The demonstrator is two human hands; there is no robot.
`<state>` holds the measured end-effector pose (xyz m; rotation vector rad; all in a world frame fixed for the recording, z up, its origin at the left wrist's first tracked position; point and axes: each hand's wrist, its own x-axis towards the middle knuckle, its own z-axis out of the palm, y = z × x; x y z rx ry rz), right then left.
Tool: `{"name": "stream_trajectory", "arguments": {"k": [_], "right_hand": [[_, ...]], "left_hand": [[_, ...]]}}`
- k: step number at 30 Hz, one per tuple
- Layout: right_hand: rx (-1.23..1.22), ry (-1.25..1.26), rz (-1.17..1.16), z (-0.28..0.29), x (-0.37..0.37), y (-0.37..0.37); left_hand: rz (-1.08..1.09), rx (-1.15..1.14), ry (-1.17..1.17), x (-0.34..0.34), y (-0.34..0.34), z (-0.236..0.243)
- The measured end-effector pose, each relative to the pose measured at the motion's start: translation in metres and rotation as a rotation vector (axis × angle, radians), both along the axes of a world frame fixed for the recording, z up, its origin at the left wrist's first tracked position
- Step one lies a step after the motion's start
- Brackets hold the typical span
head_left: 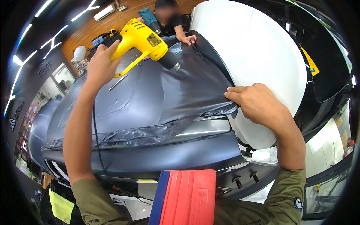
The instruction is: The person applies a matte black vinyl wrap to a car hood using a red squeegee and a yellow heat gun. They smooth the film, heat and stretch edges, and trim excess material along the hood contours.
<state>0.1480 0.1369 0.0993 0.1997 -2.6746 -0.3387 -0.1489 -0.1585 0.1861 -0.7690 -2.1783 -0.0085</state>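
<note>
My left hand grips a yellow heat gun, its dark nozzle angled down over dark satin film spread across a car panel, with its cord trailing below. My right hand has its fingers closed on the film's edge beside a white curved panel. Wrinkled, bunched film runs along the near side, above a dark body section. A thin silver tool lies on the film. A red squeegee with a blue felt edge shows at the bottom centre, close to my body.
Across the car, a co-worker reaches a hand to the film's far edge, near a teal heat gun. Two small black knobs sit on the lower panel. A yellow cloth hangs at the lower left.
</note>
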Motion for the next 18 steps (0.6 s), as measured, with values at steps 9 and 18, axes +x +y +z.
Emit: {"name": "stream_trajectory", "arguments": {"k": [9,18], "right_hand": [[-0.028,0.002,0.015,-0.002,-0.001,0.003],[-0.033,-0.021,0.008,-0.005,-0.005,0.007]], "left_hand": [[0.081,0.038,0.042,-0.035,0.065,-0.009],[0.019,0.094,-0.003,-0.036,0.106,-0.02]]}}
